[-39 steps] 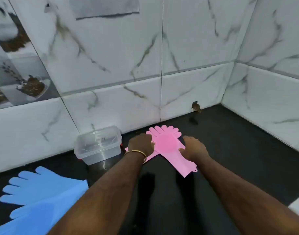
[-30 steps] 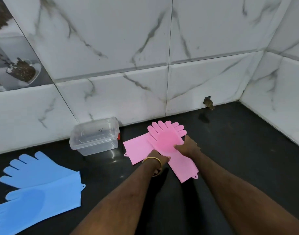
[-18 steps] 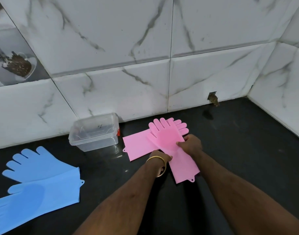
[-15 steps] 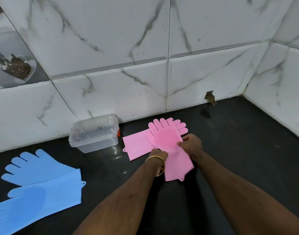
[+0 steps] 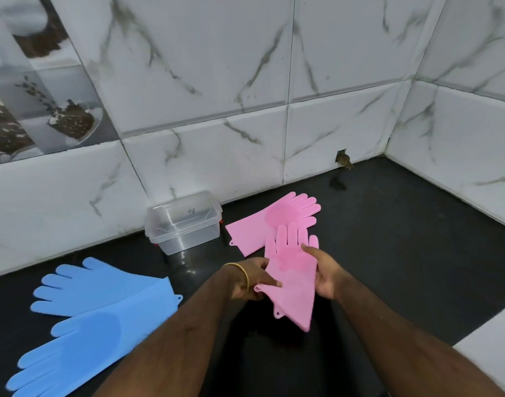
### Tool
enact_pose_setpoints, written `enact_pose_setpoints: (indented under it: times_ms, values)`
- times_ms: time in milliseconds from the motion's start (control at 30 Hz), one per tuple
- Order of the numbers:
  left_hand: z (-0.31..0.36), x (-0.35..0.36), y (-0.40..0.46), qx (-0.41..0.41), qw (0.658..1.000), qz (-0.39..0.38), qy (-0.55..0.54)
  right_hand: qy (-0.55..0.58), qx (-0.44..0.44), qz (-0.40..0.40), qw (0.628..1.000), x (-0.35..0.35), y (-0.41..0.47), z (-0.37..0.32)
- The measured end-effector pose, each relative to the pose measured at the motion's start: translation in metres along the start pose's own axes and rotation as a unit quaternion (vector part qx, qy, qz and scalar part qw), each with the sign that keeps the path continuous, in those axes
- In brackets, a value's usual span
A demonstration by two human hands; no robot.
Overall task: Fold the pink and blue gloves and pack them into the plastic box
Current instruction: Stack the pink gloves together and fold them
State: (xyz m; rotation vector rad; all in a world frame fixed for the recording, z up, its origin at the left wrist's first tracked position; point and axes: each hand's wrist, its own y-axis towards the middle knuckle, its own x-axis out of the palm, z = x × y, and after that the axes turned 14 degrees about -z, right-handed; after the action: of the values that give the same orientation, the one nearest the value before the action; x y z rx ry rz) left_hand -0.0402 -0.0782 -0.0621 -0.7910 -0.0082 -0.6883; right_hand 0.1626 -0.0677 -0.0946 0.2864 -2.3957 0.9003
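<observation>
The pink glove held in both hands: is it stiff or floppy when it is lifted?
Probably floppy: the held pink glove curls at its edge beside the left hand and its cuff hangs below the right hand. It looks light, since fingertips alone carry it. Its smooth surface may be slippery.

Bare forearms, no sleeves — a thin gold bangle point(image 5: 243, 275) on the left wrist

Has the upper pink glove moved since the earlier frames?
Yes. The upper pink glove has come toward the person, off the lower pink glove, whose cuff sits beside the plastic box as before; both hands hold it.
</observation>
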Motion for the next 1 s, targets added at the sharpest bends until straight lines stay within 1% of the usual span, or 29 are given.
enact_pose_setpoints:
  times_ms: [67, 100, 200, 267, 367, 400, 433, 500, 533, 567, 633, 700, 767, 800, 833, 933, 1000]
  values:
    - [-0.009, -0.012, -0.023, -0.022, 0.999, -0.042, 0.025, 0.014, -0.027, 0.028, 0.999, 0.008, 0.0, 0.018]
    - [-0.013, -0.018, -0.033, -0.035, 0.997, -0.056, 0.041, 0.01, -0.041, 0.058, 0.997, 0.013, -0.001, 0.027]
    - [-0.017, -0.034, -0.055, -0.079, 0.988, -0.058, 0.123, -0.008, -0.08, 0.162, 0.984, 0.022, -0.005, 0.041]
    - [-0.016, -0.043, -0.061, -0.097, 0.982, -0.04, 0.159, -0.001, -0.109, 0.186, 0.976, 0.024, -0.015, 0.043]
    - [-0.014, -0.05, -0.059, -0.093, 0.983, -0.007, 0.155, 0.02, -0.156, 0.198, 0.967, 0.017, -0.033, 0.042]
    - [-0.015, -0.051, -0.056, -0.093, 0.98, 0.015, 0.174, 0.009, -0.165, 0.206, 0.964, 0.013, -0.04, 0.042]
    - [-0.018, -0.052, -0.051, -0.095, 0.97, 0.044, 0.218, -0.021, -0.166, 0.224, 0.96, 0.007, -0.046, 0.043]
    - [-0.026, -0.054, -0.043, -0.104, 0.938, 0.098, 0.315, -0.119, -0.141, 0.27, 0.945, -0.004, -0.054, 0.046]
    - [-0.033, -0.054, -0.04, -0.109, 0.929, 0.115, 0.334, -0.163, -0.124, 0.294, 0.934, -0.01, -0.056, 0.047]
    - [-0.039, -0.056, -0.037, -0.112, 0.929, 0.124, 0.329, -0.191, -0.112, 0.31, 0.925, -0.014, -0.057, 0.047]
    - [-0.05, -0.058, -0.032, -0.094, 0.955, 0.127, 0.251, -0.197, -0.11, 0.311, 0.923, -0.02, -0.055, 0.045]
    - [-0.052, -0.058, -0.029, -0.031, 0.98, 0.144, 0.135, -0.157, -0.124, 0.288, 0.937, -0.022, -0.049, 0.04]
    - [-0.05, -0.06, -0.029, 0.048, 0.984, 0.168, 0.019, -0.099, -0.142, 0.271, 0.947, -0.019, -0.042, 0.036]
    - [-0.049, -0.06, -0.031, 0.069, 0.983, 0.167, -0.019, -0.08, -0.142, 0.268, 0.95, -0.018, -0.038, 0.034]
    - [-0.051, -0.06, -0.033, 0.068, 0.984, 0.16, -0.024, -0.07, -0.136, 0.267, 0.951, -0.017, -0.036, 0.033]
    - [-0.06, -0.058, -0.04, 0.004, 0.989, 0.141, 0.054, -0.095, -0.112, 0.271, 0.951, -0.022, -0.031, 0.033]
    - [-0.064, -0.061, -0.041, -0.007, 0.988, 0.149, 0.046, -0.125, -0.108, 0.271, 0.948, -0.028, -0.03, 0.029]
